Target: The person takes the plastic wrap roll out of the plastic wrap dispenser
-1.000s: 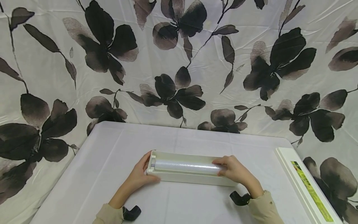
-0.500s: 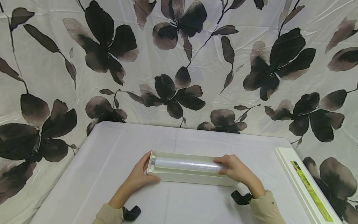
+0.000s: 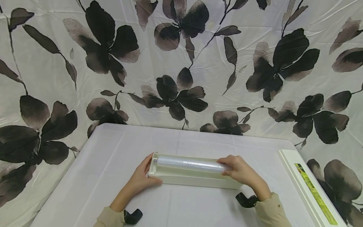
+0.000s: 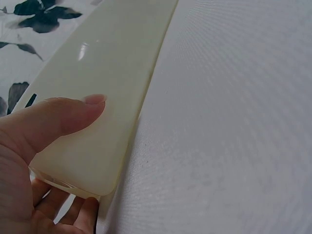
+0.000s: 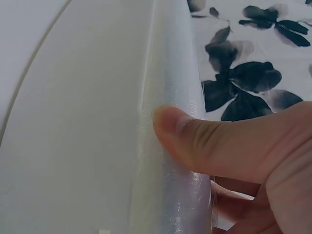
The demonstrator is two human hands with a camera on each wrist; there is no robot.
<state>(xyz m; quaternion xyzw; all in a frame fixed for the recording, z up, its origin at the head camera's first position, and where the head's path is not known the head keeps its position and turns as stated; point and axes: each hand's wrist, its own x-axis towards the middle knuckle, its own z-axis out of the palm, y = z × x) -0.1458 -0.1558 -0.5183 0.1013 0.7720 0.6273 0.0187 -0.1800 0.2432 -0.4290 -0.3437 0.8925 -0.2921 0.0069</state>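
Note:
A long off-white box (image 3: pixel 198 182) without a cover lies on the white table. Inside it is a shiny roll of cling film (image 3: pixel 187 163), its right end tilted up toward the box's back rim. My left hand (image 3: pixel 144 173) grips the box's left end; in the left wrist view the thumb (image 4: pixel 73 114) lies on the front wall and the other fingers go round the end. At the roll's right end, my right hand (image 3: pixel 241 169) holds the film, thumb in front and fingers behind. The right wrist view shows that thumb pressing the clear roll (image 5: pixel 180 204).
A long white lid (image 3: pixel 306 189) with a yellow-green label lies along the table's right side. Black wrist camera mounts (image 3: pixel 246 200) stick out from both sleeves. Behind the white tabletop (image 3: pixel 187 208) hangs a floral cloth (image 3: pixel 181 63).
My right hand has moved slightly up and right, and the roll's right end has come up with it toward the back rim. The left hand and the box have stayed put.

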